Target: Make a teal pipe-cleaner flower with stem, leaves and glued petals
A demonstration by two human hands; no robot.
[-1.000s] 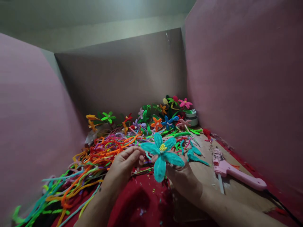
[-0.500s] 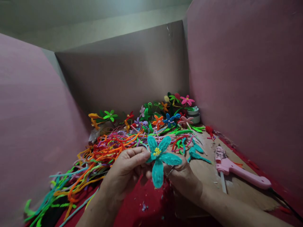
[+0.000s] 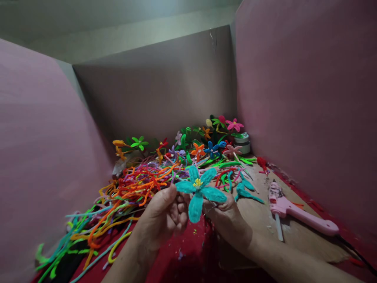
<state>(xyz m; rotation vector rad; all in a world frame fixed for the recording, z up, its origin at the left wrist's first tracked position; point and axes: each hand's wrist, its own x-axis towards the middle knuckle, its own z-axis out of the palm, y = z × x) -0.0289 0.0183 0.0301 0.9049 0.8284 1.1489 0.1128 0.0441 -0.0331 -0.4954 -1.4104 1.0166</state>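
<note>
A turquoise pipe-cleaner flower (image 3: 196,206) with several petals and a yellow beaded centre faces me between my hands. My right hand (image 3: 231,220) is closed behind its right-hand petal, gripping the flower from the back; the exact grip is hidden. A thin wire shows near those fingers. My left hand (image 3: 167,210) has its thumb raised beside the tip of the left petal, while its other fingers curl loosely below with nothing visible in them. Turquoise pipe-cleaner pieces (image 3: 247,192) lie on the board beyond my right hand.
A pink glue gun (image 3: 303,218) with a glue stick rests on the brown board (image 3: 253,247) at right. Loose pipe cleaners (image 3: 141,182) heap at left and centre. Finished flowers (image 3: 212,149) and a white-lidded jar (image 3: 243,144) stand behind. Pink panels (image 3: 306,98) wall the sides.
My left thumb has come off the front of the left petal, which now shows fully, and the left fingers have curled lower. The flower has tilted and risen slightly in my right hand.
</note>
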